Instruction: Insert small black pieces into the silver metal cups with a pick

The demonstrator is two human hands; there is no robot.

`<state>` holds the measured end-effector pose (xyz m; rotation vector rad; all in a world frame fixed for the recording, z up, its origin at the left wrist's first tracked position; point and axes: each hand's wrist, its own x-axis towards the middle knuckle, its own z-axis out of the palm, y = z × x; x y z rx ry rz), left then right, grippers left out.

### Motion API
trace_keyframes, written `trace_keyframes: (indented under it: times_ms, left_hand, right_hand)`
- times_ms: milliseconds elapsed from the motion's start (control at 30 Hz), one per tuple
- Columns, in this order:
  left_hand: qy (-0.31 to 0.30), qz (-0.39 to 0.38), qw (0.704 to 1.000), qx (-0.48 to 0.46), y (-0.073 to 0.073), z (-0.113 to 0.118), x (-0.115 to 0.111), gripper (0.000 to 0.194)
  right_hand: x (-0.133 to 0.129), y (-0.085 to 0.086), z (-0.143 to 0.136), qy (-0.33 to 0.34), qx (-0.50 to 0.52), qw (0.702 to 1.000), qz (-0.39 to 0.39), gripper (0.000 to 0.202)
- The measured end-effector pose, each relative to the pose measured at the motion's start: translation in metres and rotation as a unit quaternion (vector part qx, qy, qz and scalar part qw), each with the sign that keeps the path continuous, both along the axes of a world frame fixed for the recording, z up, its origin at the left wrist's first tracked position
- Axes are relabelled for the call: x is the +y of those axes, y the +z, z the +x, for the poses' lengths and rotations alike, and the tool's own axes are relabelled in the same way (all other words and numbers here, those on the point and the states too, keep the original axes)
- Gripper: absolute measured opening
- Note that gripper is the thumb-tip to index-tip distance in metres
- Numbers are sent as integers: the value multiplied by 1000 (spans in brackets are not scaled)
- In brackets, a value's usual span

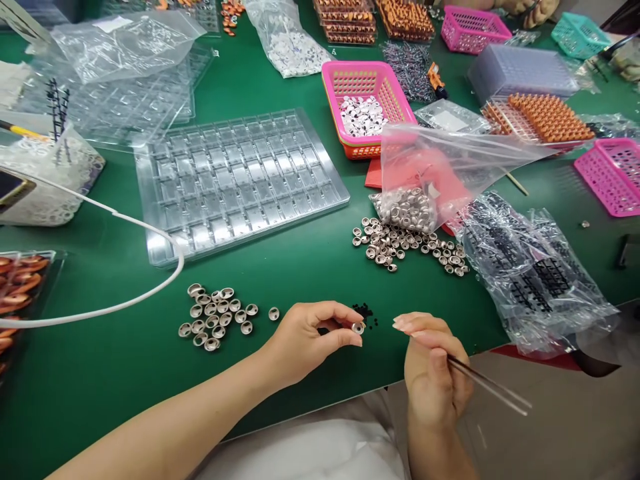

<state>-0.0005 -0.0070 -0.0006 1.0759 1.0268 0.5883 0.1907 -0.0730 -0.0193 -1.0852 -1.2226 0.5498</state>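
Observation:
Between thumb and fingertips, my left hand pinches a small silvery metal cup with a hole in it. My right hand is closed around a pair of metal tweezers, which point back toward the lower right. Just behind the held cup lies a scatter of tiny black pieces on the green table. Left of my left hand sits a cluster of similar metal cups, with one lone cup beside it. A bigger pile of metal cups spreads below an open plastic bag.
A clear compartment tray lies mid-table. Behind the pile stands a pink basket of white discs. Bags of black parts reach the table's right edge. A white cable loops across the left. Another person's hand shows at the top right.

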Motion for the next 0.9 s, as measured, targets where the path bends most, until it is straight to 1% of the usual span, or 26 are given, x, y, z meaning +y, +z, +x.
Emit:
trace_keyframes:
  times_ms: [67,100,133,233,333,433,533,667,800,900]
  left_hand:
    - [-5,-12,1000,-21,1,0,0,15]
    - [-9,-16,999,-30,2,0,0,15]
    - [-14,-18,999,-37,2,0,-1,15]
    - [-28,-1,998,-52,2,-1,-1,14]
    - [-42,24,997,-67,1,-1,-2,12]
    - [-54,52,994,-73,1,-1,-2,11]
    - [-61,83,992,-74,0,-2,-2,12]
    - [-72,141,984,-82,-3,-3,-3,14]
    - [-87,203,972,-83,-6,-4,-4,14]
    - [-98,233,965,-70,-6,-5,-4,14]
  right_hand:
    - [-2,4,8,19,-71,997,-8,24]
    - [-2,6,11,36,-121,992,-13,24]
    - [-3,8,15,62,-170,983,-20,29]
    - [1,11,24,134,-272,953,18,39]
    - [7,11,29,171,-338,924,54,35]
    - [10,9,33,197,-371,904,75,32]
    - [9,6,37,216,-390,891,83,32]
    - [8,4,38,226,-399,883,96,31]
    - [10,7,37,234,-408,877,97,28]
    - [12,9,36,242,-412,872,101,27]
